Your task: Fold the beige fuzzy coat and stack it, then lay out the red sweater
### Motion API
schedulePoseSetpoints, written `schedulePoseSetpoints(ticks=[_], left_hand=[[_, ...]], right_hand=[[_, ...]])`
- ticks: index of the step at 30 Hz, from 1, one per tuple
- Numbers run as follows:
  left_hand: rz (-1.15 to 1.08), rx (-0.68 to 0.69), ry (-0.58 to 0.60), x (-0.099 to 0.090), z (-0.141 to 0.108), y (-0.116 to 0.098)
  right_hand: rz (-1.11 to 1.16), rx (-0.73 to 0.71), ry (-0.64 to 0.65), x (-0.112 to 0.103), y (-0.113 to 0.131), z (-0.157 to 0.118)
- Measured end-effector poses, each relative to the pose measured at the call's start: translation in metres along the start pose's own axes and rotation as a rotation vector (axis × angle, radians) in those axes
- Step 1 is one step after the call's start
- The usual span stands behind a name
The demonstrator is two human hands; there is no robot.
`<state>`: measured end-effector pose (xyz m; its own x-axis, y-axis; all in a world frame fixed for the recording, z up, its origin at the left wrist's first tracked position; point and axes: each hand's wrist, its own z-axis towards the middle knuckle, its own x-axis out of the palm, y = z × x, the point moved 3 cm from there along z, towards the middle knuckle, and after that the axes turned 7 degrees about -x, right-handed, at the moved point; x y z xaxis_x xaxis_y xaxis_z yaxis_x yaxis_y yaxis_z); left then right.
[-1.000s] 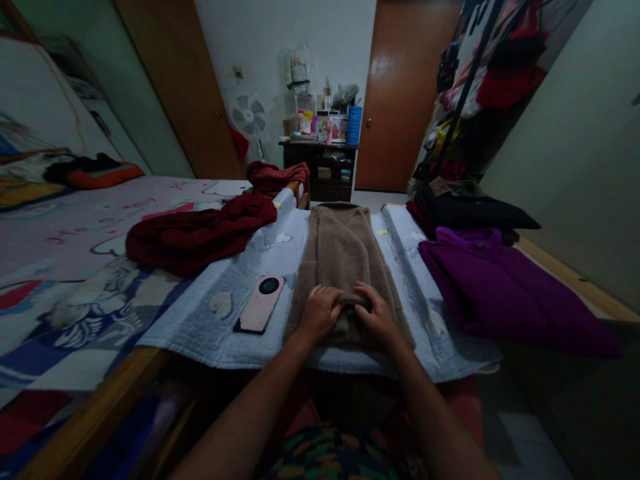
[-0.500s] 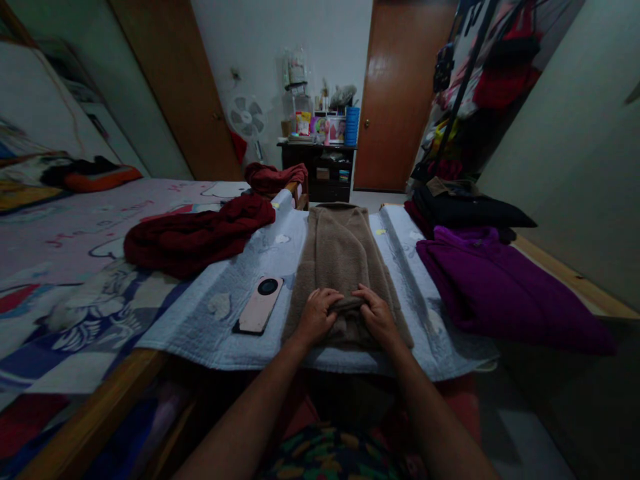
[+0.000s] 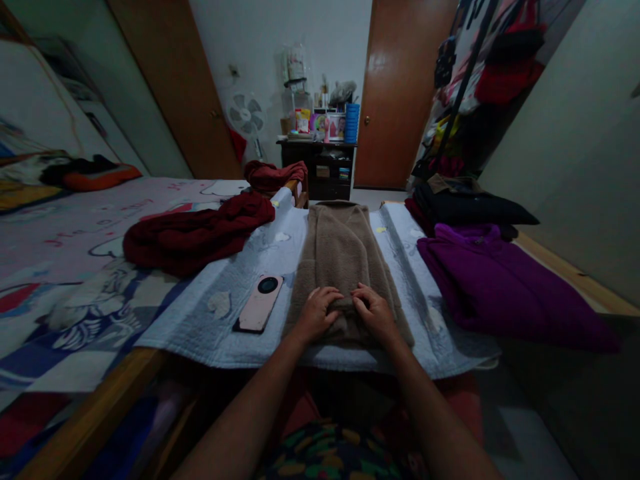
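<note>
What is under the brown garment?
The brown garment lies on a pale blue quilted cloth, which shows on both sides. Anything else directly beneath is covered and cannot be seen.

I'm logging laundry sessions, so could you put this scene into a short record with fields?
left hand: the left hand touches the brown garment, fingers curved
right hand: the right hand touches the same garment, opposite the left
garment shape: long, narrow, laid flat with some creases
surface: light-blue quilted cloth under the garment
left of garment: pink phone, camera side up; farther left, a crumpled dark red cloth
right of garment: folded purple garment; behind it, black clothing
unclear: whether either hand pinches fabric
</note>
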<state>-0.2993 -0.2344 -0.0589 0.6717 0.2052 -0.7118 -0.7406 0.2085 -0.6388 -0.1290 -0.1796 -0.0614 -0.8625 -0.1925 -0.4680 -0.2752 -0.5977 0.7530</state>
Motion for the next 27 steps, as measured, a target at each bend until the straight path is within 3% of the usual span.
schedulePoseSetpoints(ticks=[5,11,16,23,27], left_hand=[[-0.053,0.011,0.0,-0.003,-0.004,-0.001],[-0.02,0.013,0.105,-0.002,-0.009,-0.001],[-0.003,-0.004,0.098,-0.001,-0.01,-0.002],[-0.202,-0.027,-0.014,-0.014,-0.012,-0.006],[-0.267,-0.04,-0.002,-0.017,-0.012,-0.006]], right_hand=[[-0.088,-0.114,0.122,0.0,0.003,-0.003],[-0.201,-0.134,0.276,0.003,0.003,-0.002],[-0.174,-0.122,0.254,0.004,0.002,-0.001],[-0.148,-0.112,0.211,0.003,0.001,-0.002],[-0.151,-0.113,0.205,0.002,0.002,-0.002]])
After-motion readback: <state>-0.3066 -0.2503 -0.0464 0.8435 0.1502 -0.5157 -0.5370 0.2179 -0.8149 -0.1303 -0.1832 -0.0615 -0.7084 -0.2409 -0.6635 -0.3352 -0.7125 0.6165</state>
